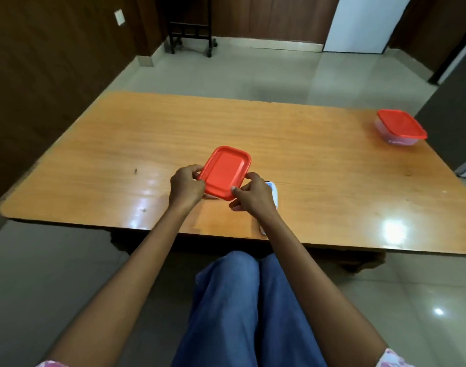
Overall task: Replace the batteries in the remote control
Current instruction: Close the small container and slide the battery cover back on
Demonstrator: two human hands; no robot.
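Above the table (306, 144), left hand (185, 186) and right hand (253, 197) grip red lid (225, 172)

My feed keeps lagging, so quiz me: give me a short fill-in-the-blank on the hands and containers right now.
1. The left hand and right hand grip a rectangular lid coloured ____.
2. A second lidded container sits at the far ____ corner of the table.
3. A white object lies partly hidden under the ____ hand.
Missing words: red; right; right.
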